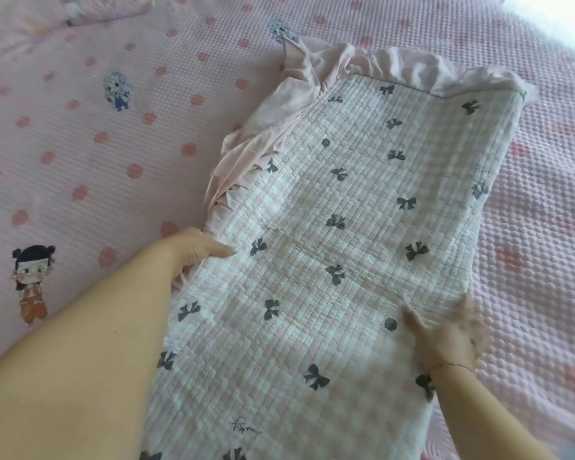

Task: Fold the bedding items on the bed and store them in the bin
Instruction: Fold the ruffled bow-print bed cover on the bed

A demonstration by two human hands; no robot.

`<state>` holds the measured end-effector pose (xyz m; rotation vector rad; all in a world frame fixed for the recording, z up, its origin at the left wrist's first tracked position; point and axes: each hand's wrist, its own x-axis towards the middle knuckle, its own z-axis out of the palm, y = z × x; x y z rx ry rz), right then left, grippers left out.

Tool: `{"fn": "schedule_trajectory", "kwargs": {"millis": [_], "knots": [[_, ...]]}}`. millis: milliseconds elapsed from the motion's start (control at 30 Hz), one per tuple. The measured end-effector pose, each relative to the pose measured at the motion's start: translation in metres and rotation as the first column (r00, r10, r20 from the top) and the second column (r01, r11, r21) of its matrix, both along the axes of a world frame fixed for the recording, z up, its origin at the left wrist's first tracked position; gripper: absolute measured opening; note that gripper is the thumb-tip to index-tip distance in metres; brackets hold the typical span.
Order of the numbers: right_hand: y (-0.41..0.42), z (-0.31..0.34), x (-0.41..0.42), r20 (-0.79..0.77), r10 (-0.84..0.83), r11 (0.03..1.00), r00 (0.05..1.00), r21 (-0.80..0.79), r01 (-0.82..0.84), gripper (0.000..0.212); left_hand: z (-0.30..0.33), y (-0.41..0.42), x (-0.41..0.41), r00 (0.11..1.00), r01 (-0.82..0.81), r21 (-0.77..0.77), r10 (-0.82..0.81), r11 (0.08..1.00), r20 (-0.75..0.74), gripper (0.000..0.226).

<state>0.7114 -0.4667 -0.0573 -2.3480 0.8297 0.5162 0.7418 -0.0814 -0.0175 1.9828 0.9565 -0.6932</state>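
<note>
A quilted pillowcase (346,247) — white and pale pink check, printed with dark bows and dots — lies spread flat on the bed (90,134), its long axis running from the near edge toward the far right. A pink ruffle (316,74) borders its far end and left side, bunched in loose folds at the far left corner. The left hand (193,249) grips the left edge of the pillowcase about midway along, thumb lying on the quilted top and the fingers tucked out of sight under the edge. The right hand (445,333), blurred, pinches the right edge, thumb on top of the fabric; a thin bracelet (452,365) circles its wrist. The bed is covered by a pink textured bedspread with coral dots and small cartoon figures (32,280), left of the pillowcase.
</note>
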Motion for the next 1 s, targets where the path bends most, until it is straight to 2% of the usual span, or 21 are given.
{"fn": "schedule_trajectory", "kwargs": {"millis": [33, 100, 200, 333, 400, 500, 533, 633, 667, 800, 867, 933, 1000], "knots": [[0.0, 0.001, -0.001, -0.005, -0.161, 0.981, 0.987, 0.108, 0.16, 0.106, 0.004, -0.004, -0.002, 1.0, -0.003, -0.006, 0.003, 1.0, 0.006, 0.089], [0.002, 0.008, -0.006, -0.095, -0.348, 0.879, 0.933, 0.314, 0.36, 0.082, 0.014, -0.011, -0.007, 0.999, -0.012, -0.018, 0.012, 1.0, 0.035, 0.092], [0.0, 0.016, -0.012, -0.209, -0.318, 0.797, 0.925, 0.469, 0.38, 0.038, 0.028, -0.018, -0.014, 0.994, -0.042, -0.065, 0.048, 0.997, 0.097, 0.091], [-0.006, 0.046, -0.01, -0.232, -0.314, 0.659, 0.921, 0.645, 0.387, 0.015, 0.058, -0.019, -0.023, 0.977, -0.081, -0.123, 0.103, 0.989, 0.185, 0.104], [-0.01, 0.067, -0.006, -0.22, -0.311, 0.624, 0.925, 0.687, 0.373, 0.015, 0.078, -0.015, -0.028, 0.957, -0.095, -0.139, 0.129, 0.986, 0.258, 0.104], [-0.026, 0.105, 0.005, -0.184, -0.288, 0.603, 0.94, 0.727, 0.327, 0.029, 0.121, -0.016, -0.032, 0.899, -0.086, -0.194, 0.16, 0.977, 0.408, 0.121], [-0.034, 0.121, 0.01, -0.156, -0.278, 0.602, 0.948, 0.74, 0.299, 0.034, 0.139, -0.02, -0.031, 0.878, -0.098, -0.222, 0.189, 0.97, 0.439, 0.115], [-0.063, 0.179, 0.031, -0.026, -0.255, 0.608, 0.966, 0.773, 0.182, 0.047, 0.196, -0.026, -0.029, 0.825, -0.135, -0.342, 0.297, 0.93, 0.481, 0.061], [-0.069, 0.194, 0.039, 0.004, -0.233, 0.598, 0.973, 0.789, 0.14, 0.056, 0.208, -0.028, -0.03, 0.808, -0.128, -0.377, 0.316, 0.917, 0.497, 0.056], [-0.087, 0.28, 0.089, 0.185, -0.144, 0.598, 0.972, 0.799, -0.063, 0.107, 0.264, -0.026, -0.032, 0.691, -0.137, -0.428, 0.396, 0.893, 0.604, 0.098], [-0.091, 0.321, 0.113, 0.266, -0.125, 0.565, 0.956, 0.811, -0.151, 0.108, 0.293, -0.034, -0.035, 0.627, -0.164, -0.466, 0.456, 0.87, 0.632, 0.094], [-0.089, 0.359, 0.133, 0.343, -0.112, 0.543, 0.933, 0.807, -0.231, 0.104, 0.321, -0.045, -0.036, 0.562, -0.187, -0.495, 0.506, 0.848, 0.654, 0.077], [-0.086, 0.392, 0.149, 0.43, -0.102, 0.547, 0.897, 0.777, -0.31, 0.082, 0.346, -0.051, -0.039, 0.506, -0.212, -0.522, 0.549, 0.827, 0.665, 0.053]]}}
